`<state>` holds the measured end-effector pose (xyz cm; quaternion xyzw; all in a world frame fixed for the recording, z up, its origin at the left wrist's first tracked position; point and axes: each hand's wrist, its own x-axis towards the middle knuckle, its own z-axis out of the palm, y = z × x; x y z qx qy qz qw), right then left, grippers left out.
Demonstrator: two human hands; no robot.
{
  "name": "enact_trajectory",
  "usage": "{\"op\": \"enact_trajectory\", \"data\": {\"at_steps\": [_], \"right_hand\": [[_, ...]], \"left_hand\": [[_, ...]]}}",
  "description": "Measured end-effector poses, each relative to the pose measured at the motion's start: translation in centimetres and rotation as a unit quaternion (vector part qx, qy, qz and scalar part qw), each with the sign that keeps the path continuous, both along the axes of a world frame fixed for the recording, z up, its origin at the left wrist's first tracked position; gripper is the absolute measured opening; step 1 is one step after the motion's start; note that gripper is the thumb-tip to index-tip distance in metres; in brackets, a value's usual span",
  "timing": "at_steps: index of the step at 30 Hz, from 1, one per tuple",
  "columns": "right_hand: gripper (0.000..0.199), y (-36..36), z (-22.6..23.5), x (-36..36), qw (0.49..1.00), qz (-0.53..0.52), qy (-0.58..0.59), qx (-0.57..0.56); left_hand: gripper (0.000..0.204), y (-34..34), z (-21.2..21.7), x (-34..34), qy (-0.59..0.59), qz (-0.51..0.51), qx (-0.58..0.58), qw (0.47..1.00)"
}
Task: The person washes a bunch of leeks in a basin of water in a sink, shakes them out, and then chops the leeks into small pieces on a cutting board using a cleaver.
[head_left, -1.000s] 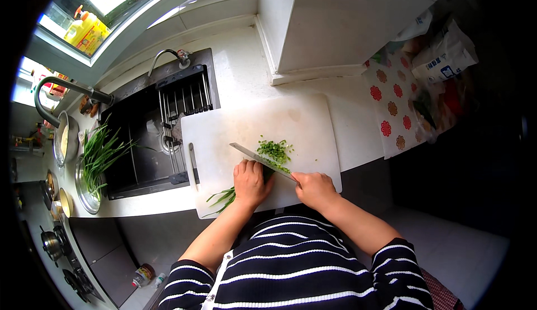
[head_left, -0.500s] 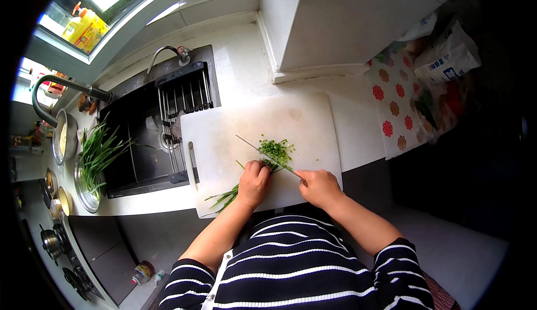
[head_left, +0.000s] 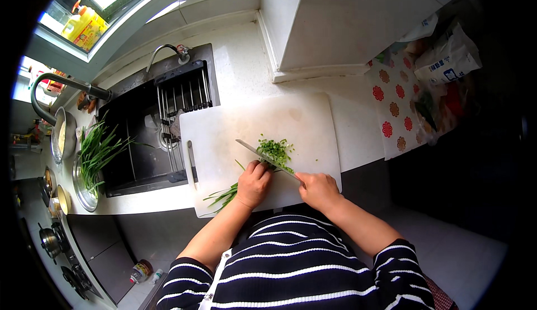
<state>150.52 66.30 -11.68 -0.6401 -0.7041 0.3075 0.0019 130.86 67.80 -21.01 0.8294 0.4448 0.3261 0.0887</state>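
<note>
My left hand [head_left: 253, 186] is closed on a bunch of long green chives [head_left: 226, 195], its fingers curled beside the blade and the loose ends trailing toward the lower left. With my right hand [head_left: 320, 191] I grip the handle of a knife [head_left: 258, 153]. The blade slants across the bunch, its tip toward the upper left. Against its far side lies a small heap of chopped chives [head_left: 276, 149]. All of it is on a white cutting board [head_left: 307, 120]. My fingers hide where the blade meets the stalks.
Left of the board is a black sink [head_left: 134, 164] with a metal drying rack [head_left: 178, 131] and a faucet [head_left: 42, 89]. More chives [head_left: 100, 153] sit in a bowl [head_left: 84, 190] at the sink's left edge. Plastic bags [head_left: 447, 58] lie at the far right on a flower-patterned sheet [head_left: 391, 136].
The knife blade has tilted, so more of its flat side shows now. Both hands have stayed nearly in place, and the heap looks much the same.
</note>
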Motion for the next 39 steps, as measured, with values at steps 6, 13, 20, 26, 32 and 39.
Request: {"op": "enact_trajectory", "data": {"at_steps": [6, 13, 20, 26, 32, 39], "right_hand": [[0.026, 0.5, -2.1, 0.1, 0.999, 0.017, -0.026, -0.01], [0.028, 1.6, -2.2, -0.7, 1.0, -0.014, 0.018, -0.013], [0.028, 0.7, -1.0, -0.7, 0.999, -0.003, 0.0, -0.035], [0.029, 1.6, -2.5, -2.7, 0.998, -0.007, -0.014, -0.055], [0.029, 1.3, -1.7, -1.5, 0.998, -0.033, 0.051, -0.009], [0.03, 0.4, -1.8, -1.6, 0.997, -0.042, 0.02, -0.059]], "left_hand": [[0.017, -0.1, 0.0, 0.1, 0.018, -0.002, 0.009, 1.0], [0.019, 0.0, 0.9, 0.1, 0.015, -0.004, 0.007, 1.0], [0.009, -0.1, -0.1, 0.3, 0.022, 0.002, 0.003, 1.0], [0.006, -0.1, 0.0, 0.6, 0.028, 0.0, -0.002, 1.0], [0.006, -0.1, -0.5, 0.3, 0.031, 0.001, 0.003, 1.0], [0.005, -0.1, -0.8, 0.4, 0.03, 0.001, 0.005, 1.0]]}}
